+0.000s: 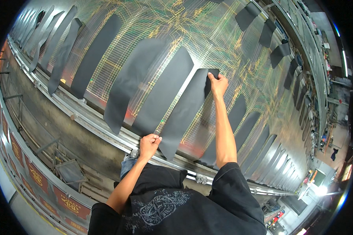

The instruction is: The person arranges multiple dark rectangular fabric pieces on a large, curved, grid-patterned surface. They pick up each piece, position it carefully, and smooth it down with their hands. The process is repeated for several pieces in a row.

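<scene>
A long black sheet panel (187,102) with angled ends lies partly lifted in front of me. My right hand (218,84) pinches its far right corner, where the edge curls up and shows a darker side. At the near end, my left hand (150,145) is closed, thumb against fingertips, at the panel's left edge. Directly left of it rests another black panel (163,88), and beyond that a wider one (135,74). All lie on a long table top (208,43) covered in yellow, green and white lines.
More black panels (96,56) line the near edge on both sides, some hanging over the metal rail (94,124). A second row of black pieces (248,16) runs along the far edge. Behind the rail at left are a metal frame (70,170) and red-brown printed panels (68,201).
</scene>
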A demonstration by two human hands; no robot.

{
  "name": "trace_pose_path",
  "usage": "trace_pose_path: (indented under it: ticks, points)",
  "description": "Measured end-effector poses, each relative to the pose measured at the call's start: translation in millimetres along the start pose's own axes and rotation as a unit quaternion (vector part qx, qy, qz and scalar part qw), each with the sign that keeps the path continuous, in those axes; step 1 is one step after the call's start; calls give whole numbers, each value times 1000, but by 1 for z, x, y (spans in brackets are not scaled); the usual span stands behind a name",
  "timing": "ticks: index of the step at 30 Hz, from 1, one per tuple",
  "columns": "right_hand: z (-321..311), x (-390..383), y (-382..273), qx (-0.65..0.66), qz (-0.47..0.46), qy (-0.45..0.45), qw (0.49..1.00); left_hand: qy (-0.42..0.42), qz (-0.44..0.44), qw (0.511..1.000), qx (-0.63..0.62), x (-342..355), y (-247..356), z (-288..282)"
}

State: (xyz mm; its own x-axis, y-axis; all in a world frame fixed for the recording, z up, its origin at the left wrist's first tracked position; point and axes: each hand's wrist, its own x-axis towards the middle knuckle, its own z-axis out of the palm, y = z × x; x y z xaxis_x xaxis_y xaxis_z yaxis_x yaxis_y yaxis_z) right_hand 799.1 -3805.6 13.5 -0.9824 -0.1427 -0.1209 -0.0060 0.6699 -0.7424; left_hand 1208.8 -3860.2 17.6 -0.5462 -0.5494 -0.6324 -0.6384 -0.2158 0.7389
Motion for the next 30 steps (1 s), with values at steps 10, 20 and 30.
trace_pose_path:
  ticks: [10,20,30]
  points:
    - [-1,1,2,-14,-9,4,1000,-10,-29,998,50,9,2,-2]
    - [0,4,5,-31,2,1,1000,7,-39,996,76,10,14,-1]
    - [0,0,-1,-22,-8,-1,1000,23,-47,989,140,7,28,-1]
